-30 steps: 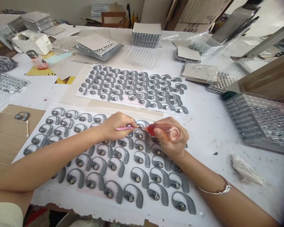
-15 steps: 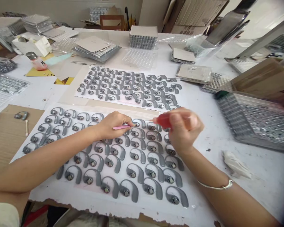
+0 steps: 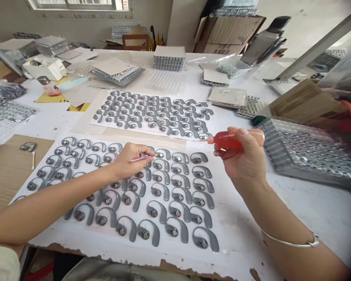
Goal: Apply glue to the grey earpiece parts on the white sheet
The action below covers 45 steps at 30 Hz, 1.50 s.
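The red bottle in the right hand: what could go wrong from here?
The red bottle lies nearly level in the right hand; if it contains liquid, its nozzle might drip on the table.

The left forearm crosses above closely set grey pieces, so it could brush some out of line.

The left hand holds a thin pink stick, which might slip against a piece.

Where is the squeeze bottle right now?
In the head view, the squeeze bottle is right of centre in the right hand, nozzle pointing left, by the far right corner of the front earpieces.
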Each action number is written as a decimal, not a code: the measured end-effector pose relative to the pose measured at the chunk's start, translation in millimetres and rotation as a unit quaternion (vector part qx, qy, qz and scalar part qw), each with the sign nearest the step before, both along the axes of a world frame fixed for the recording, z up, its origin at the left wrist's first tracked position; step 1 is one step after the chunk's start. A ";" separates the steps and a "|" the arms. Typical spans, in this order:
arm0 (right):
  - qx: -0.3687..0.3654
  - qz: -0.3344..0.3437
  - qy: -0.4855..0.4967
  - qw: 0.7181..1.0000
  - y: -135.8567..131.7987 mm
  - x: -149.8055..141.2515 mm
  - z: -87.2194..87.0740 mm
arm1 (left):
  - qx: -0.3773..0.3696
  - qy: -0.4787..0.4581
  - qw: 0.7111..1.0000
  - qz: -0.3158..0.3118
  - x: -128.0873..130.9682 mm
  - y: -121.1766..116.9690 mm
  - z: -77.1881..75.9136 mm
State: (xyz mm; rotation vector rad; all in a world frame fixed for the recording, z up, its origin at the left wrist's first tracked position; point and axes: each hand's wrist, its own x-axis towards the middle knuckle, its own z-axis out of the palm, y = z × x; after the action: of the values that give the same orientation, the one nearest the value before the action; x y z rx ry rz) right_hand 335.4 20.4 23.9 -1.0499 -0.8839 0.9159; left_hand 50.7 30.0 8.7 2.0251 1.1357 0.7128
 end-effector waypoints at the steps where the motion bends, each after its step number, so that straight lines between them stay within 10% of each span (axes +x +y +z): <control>1: -0.005 0.006 0.005 1.000 0.7 0.8 0.4 | 0.018 -0.009 1.000 -0.004 2.9 -1.6 0.0; 8: 0.006 0.032 -0.024 0.999 9.7 -18.9 0.0 | 0.348 0.073 0.918 -0.177 41.6 -6.5 -10.7; 13: 0.049 -0.001 -0.129 0.990 4.6 -27.9 -7.7 | 0.435 0.150 0.870 -0.179 53.4 -9.8 -18.0; 45: 0.178 -0.007 -0.369 0.912 -0.5 -39.9 -38.7 | 0.438 0.220 0.853 -0.177 60.8 -20.6 -27.8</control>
State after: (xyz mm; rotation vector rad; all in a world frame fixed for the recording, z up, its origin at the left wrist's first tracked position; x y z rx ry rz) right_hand 295.4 19.9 -14.8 -1.0823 -1.5981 0.2945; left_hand 111.5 9.4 -19.1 3.1996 0.6423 0.6443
